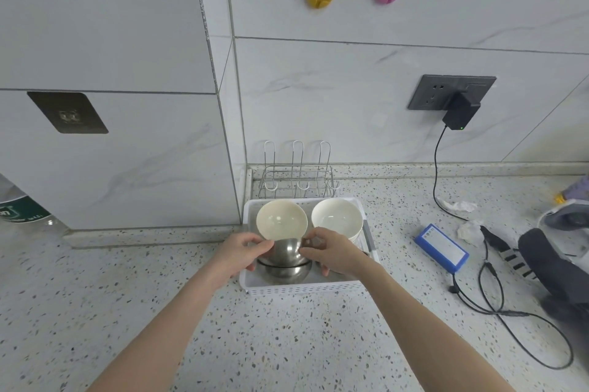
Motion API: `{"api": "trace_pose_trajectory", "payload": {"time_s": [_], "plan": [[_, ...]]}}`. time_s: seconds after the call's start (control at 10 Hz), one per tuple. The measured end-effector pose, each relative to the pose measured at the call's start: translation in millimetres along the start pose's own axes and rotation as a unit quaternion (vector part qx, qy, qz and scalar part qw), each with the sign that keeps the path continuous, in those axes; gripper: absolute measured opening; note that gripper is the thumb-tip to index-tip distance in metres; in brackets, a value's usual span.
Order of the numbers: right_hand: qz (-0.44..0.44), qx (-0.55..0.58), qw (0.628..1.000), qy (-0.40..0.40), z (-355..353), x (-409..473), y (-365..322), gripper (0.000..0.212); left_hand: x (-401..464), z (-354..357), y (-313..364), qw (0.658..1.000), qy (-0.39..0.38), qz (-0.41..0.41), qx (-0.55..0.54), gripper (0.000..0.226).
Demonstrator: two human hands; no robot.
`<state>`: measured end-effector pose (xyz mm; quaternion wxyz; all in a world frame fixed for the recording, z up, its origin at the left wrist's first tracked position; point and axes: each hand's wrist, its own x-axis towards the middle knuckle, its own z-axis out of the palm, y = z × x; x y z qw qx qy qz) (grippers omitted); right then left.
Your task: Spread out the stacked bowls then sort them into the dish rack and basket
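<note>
Two hands (pixel 243 252) (pixel 331 253) around steel bowl (pixel 285 252)

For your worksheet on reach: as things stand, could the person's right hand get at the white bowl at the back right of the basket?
Probably yes. The right hand holds the steel bowl just in front of the white bowl, whose rim stands open above; it would first have to let go.

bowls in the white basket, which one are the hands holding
The upper shiny steel bowl at the basket's front left, gripped by the left hand and right hand. The two cream bowls behind are untouched; another steel bowl lies underneath.
</note>
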<state>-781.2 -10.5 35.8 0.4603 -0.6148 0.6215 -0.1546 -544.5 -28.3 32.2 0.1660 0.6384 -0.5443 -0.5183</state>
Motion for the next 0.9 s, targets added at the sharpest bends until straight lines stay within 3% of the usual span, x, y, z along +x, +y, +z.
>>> {"api": "trace_pose_trajectory", "payload": {"time_s": [0.3,0.6,0.8,0.9], "plan": [[-0.001,-0.016,1.0,0.002,1,-3,-4,0.023,1,4,-8,0.999,-0.002,0.029,0.04,0.019],[0.003,-0.084,0.996,0.033,11,-10,-11,0.021,-5,7,-13,0.987,0.05,0.06,0.138,0.018],[-0.015,-0.071,0.996,0.045,20,-24,-11,0.014,-18,17,-14,0.992,0.07,0.059,0.082,0.043],[-0.014,-0.029,0.998,0.063,22,-29,-4,0.035,-24,23,-17,0.994,0.091,0.042,0.054,0.052]]}}
